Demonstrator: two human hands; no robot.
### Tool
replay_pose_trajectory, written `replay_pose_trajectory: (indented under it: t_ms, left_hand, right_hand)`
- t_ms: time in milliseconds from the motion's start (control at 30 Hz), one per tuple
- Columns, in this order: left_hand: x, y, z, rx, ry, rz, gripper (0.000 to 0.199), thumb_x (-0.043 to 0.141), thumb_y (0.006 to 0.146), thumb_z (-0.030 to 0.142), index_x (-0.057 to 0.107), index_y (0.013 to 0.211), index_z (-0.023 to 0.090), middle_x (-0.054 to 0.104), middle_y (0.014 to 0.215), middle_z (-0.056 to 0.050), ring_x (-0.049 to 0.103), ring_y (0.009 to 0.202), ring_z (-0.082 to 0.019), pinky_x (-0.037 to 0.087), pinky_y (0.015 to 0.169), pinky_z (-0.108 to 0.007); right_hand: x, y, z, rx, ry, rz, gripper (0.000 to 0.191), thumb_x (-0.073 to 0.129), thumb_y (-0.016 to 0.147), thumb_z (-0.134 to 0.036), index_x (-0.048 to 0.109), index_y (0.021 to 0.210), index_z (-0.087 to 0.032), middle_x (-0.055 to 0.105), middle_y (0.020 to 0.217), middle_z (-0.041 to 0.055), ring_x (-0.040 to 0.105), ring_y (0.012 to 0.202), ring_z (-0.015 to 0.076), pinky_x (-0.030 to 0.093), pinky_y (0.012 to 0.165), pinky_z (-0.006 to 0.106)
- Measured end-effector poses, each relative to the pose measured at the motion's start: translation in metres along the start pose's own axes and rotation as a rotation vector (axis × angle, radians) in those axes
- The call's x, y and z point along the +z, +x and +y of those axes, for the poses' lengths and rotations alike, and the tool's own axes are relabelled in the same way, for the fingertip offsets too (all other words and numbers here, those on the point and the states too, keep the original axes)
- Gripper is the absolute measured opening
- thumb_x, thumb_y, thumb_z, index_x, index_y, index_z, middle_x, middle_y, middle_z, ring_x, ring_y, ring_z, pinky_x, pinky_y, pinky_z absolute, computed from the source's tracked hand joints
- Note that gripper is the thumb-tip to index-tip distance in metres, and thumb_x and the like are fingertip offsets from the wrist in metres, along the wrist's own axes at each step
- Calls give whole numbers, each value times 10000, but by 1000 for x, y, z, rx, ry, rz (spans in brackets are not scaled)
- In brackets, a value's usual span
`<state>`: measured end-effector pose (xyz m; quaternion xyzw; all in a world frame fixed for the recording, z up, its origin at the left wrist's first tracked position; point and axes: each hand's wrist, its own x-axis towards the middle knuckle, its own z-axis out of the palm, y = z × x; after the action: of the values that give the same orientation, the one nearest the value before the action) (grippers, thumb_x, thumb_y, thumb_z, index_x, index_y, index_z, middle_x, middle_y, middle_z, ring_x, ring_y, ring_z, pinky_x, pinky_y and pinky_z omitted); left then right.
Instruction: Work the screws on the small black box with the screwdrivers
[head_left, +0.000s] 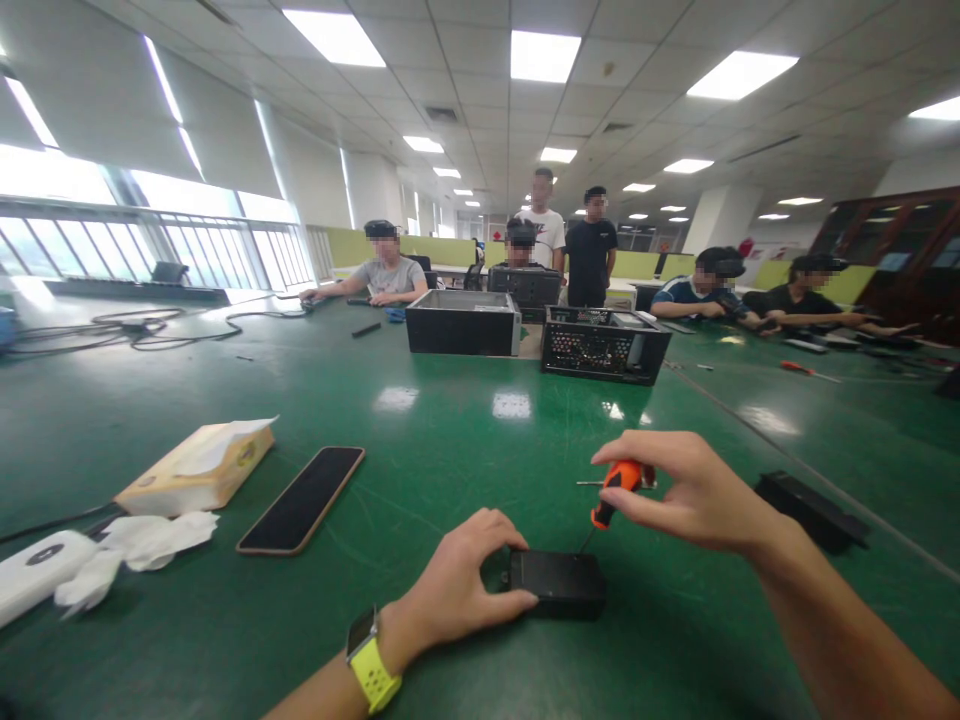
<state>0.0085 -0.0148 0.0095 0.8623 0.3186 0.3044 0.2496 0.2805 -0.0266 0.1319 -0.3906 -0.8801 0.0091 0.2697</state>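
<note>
On the green table just in front of me lies a small black rectangular box (559, 580). My left hand (469, 570) grips its left end between thumb and fingers. My right hand (675, 490), to the right and above, is closed round the orange and black handle of a screwdriver (621, 485). The screwdriver is tilted, and its thin shaft runs down to the far edge of the box top. Whether the tip sits in a screw is too small to tell. Behind the handle, a thin metal rod (589, 484) lies on the table, partly hidden.
A phone (304, 500), a tissue pack (202, 465) and crumpled tissues (150, 540) lie at left. A black part (810, 510) is at right. Two black computer cases (461, 328) stand farther back. Another orange screwdriver (799, 368) lies far right. Several people sit or stand beyond.
</note>
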Motion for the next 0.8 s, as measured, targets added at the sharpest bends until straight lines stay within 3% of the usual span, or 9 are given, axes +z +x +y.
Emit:
replay_pose_trajectory:
  t_ms: [100,300,433,500,667,800]
  left_hand:
    - [0,0,0,-5,-1,4,335,803,720,315,660,998,195,645,977,-50,583,925,-233,468,829,-341]
    - [0,1,-1,6,0,1,338,814,713,308,659,990,190,641,975,-44,583,923,-226,458,820,-329]
    - [1,0,-2,7,8,4,340,816,708,296,658,990,189,640,964,-41,580,913,-224,454,818,-328]
    - [2,-1,-3,7,11,4,342,815,710,302,658,993,190,641,962,-41,579,912,-225,454,817,-329]
    - [2,-2,-3,0,11,0,346,810,718,317,657,1003,194,643,981,-47,580,920,-229,458,817,-331]
    - [1,-2,-3,4,10,-3,344,810,718,311,657,1002,191,642,977,-45,583,919,-228,461,817,-331]
  right_hand:
    - [1,-1,2,10,-86,12,214,619,891,-404,696,944,-212,684,679,-15,600,580,122,411,583,247]
    - [-5,0,4,-15,4,-19,221,588,874,-261,655,1072,-191,708,925,33,639,769,144,464,700,250]
    - [-5,-1,7,50,-40,-5,215,651,861,-376,683,989,-205,653,675,-27,572,573,118,413,582,241]
    - [-4,-1,8,61,-59,2,230,647,869,-407,690,984,-211,642,645,-33,565,560,120,406,579,246]
    - [-7,-1,8,4,23,-21,227,619,875,-278,661,1085,-202,711,927,23,640,764,139,467,686,242]
    - [-7,-2,9,34,-5,-9,236,679,847,-383,692,1002,-206,681,713,-20,580,582,115,426,573,238]
